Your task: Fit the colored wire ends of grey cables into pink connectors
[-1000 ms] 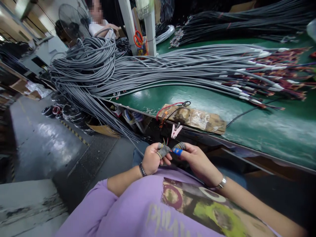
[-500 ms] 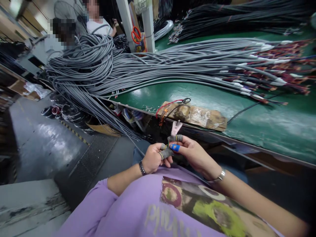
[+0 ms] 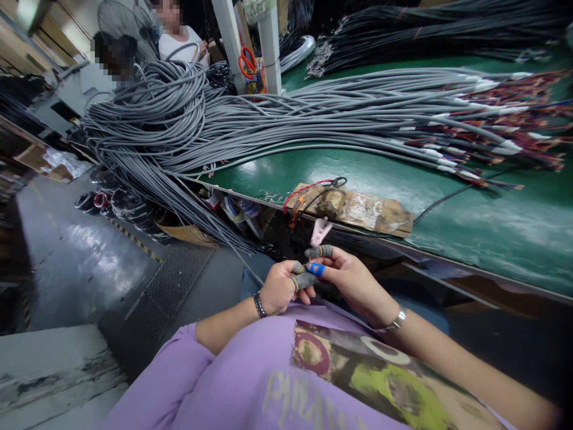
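In front of the purple shirt, my left hand [image 3: 278, 288] is closed, its thumb and index finger in grey finger cots pinching at the end of a grey cable [image 3: 247, 264] that runs in from the left. Meeting it fingertip to fingertip is my right hand [image 3: 353, 279], also closed, with a blue cot on the thumb and a grey one on the index finger. It pinches thin wires, which the fingers now mostly hide. A pale pink clip [image 3: 320, 232] sits just beyond the right fingertips, by the bench edge.
A wooden block [image 3: 376, 214] with red and black leads lies at the front of the green bench [image 3: 483, 221]. Behind it stretches a big bundle of grey cables [image 3: 286, 122] with stripped ends at right. Black cables [image 3: 416, 33] lie further back. A person [image 3: 181, 42] is at back left.
Both hands stay together in nearly the same spot. The coloured wires that showed between the fingertips are now mostly covered, the right fingers having shifted slightly.
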Motion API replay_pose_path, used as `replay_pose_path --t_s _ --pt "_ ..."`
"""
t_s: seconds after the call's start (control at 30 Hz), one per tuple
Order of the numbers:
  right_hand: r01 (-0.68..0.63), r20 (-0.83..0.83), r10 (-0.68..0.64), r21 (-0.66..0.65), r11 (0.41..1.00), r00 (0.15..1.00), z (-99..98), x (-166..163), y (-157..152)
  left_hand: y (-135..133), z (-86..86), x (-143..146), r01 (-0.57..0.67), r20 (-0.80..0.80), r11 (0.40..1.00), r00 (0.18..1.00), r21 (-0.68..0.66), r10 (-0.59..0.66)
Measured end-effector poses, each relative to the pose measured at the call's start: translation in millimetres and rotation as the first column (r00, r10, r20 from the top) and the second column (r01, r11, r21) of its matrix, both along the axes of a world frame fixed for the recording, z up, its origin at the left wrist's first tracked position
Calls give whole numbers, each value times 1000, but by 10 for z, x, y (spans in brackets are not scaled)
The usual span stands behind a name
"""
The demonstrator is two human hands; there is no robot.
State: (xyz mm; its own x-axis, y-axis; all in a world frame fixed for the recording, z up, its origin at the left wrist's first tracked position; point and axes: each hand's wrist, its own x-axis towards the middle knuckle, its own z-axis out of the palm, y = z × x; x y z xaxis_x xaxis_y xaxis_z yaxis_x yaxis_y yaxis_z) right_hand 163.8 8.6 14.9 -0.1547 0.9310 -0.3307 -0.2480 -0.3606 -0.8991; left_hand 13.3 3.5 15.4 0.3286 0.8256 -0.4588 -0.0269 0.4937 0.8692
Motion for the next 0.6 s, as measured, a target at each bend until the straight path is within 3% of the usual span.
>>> replay_pose_path --t_s 0.27,0.4,0.6 --pt "107 -51 -108 -27 994 993 0 -53 -21 -12 38 34 -106 11 994 994 17 106" --pt "66 -71 -68 -37 997 995 5 -12 -17 -15 20 18 -120 20 992 993 26 119" --pt "-46 -164 19 -163 986 986 -11 72 -28 -6 22 5 -152 60 988 987 35 150"
